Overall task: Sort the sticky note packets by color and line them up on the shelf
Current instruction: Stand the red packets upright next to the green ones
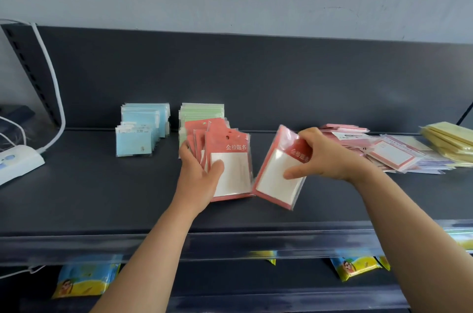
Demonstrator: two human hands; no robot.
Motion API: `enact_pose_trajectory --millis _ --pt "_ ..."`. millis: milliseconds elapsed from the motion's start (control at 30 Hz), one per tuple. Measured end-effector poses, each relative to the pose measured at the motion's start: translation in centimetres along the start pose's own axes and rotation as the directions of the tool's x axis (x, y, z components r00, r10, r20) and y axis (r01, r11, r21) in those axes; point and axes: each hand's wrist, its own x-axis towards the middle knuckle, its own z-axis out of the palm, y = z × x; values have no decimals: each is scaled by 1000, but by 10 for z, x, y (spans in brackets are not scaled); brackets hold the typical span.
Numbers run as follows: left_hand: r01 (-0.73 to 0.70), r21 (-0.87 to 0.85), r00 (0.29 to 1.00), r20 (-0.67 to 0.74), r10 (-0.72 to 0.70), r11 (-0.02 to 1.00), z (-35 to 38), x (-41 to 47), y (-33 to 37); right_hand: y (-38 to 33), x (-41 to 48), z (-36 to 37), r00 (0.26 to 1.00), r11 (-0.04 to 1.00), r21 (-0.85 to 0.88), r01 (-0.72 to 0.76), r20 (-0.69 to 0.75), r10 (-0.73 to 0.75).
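**Right hand**: grips one red packet by its top, thumb on the white window, fingers curled over the header. The packet is tilted, just right of the red row; whether its lower corner touches the shelf cannot be told.

**Left hand**: clasps the red row, several packets standing fanned on the shelf, thumb across the front one.

**Step in hand (judged):** adding the held packet to the red row. To do it well, turn the packet upright with its header on top, set it flush against the front packet, then square the fan with the left hand so that the edges align and nothing tips.

**Writing:** the front header reads 金榜题名 in white. The held packet shows the same, partly covered by fingers.

**Behind, far:** green row.

**Left:** blue row, small labels unreadable.

**Right:** unsorted pile of pink-bordered packets; yellow stack.

**Far left:** power strip, white cable.

**Below the shelf:** cartoon-printed packs, text unreadable.
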Motion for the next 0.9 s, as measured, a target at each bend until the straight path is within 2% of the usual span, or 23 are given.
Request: enact_pose_trajectory --millis 100,167,267,333,400,533,667,767,900 --pt "-57 12 989 138 55 998 6 -3 3 -16 12 23 999 997 -63 50 14 -49" --pt "-62 14 979 196 58 998 9 -3 6 -23 17 37 995 996 -2 93 -46 -93" --pt "-21 33 980 197 14 999 9 0 7 -21 18 56 993 962 255 92 -96 -70" --pt "-14 7 978 211 12 1000 8 1 5 -13 17 68 999 868 496 32 4 -39" --pt "-68 -5 969 239 67 998 10 0 6 -9 14 70 989 774 633 34 91 -118" --pt "-183 4 932 318 172 983 20 14 26 -11 14 48 982 713 688 138 1 -191" --pt "-244 66 872 452 188 968 29 32 27 8 18 48 988 761 636 130 -19 -153" --pt "-179 32 868 476 142 983 37 34 19 12 18 57 986 739 656 151 -44 -163" --pt "-80 -60 908 408 98 995 46 33 15 10 23 63 984 647 743 169 -89 -155"
